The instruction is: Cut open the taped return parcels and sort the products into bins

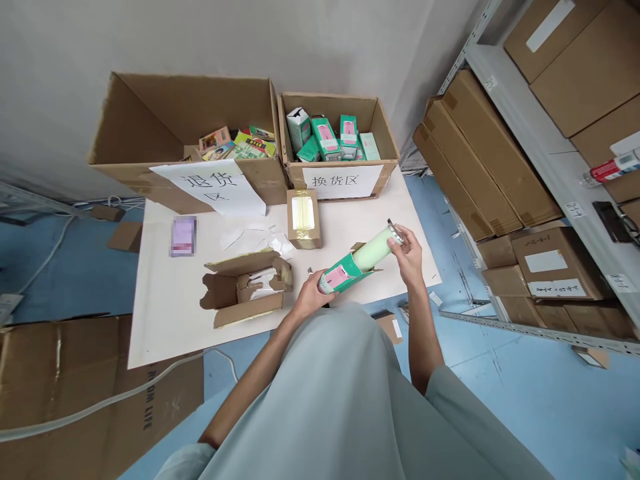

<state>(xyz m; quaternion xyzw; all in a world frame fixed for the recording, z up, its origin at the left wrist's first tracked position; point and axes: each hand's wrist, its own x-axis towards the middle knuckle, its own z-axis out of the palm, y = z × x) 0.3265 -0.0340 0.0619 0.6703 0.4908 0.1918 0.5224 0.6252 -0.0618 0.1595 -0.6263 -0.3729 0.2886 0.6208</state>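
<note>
My left hand (311, 297) is closed around the lower end of a green and pink product box (345, 273). Out of the box's upper right end sticks a pale green cylindrical bottle (373, 247), partly inside. The fingers of my right hand (408, 253) are closed on the bottle's top end, where a dark loop shows. The rest of the bottle is hidden in the box. To the left of my left hand lies an opened brown carton (250, 287) with white paper inside. A taped small carton (303, 219) stands behind it.
On the white table (165, 313), a large cardboard box (175, 120) holds booklets; beside it a smaller cardboard box (345, 103) holds several green boxes. A purple packet (183, 236) lies at the left. Shelving (525, 93) with cartons stands right; a grey hose (125, 395) crosses lower left.
</note>
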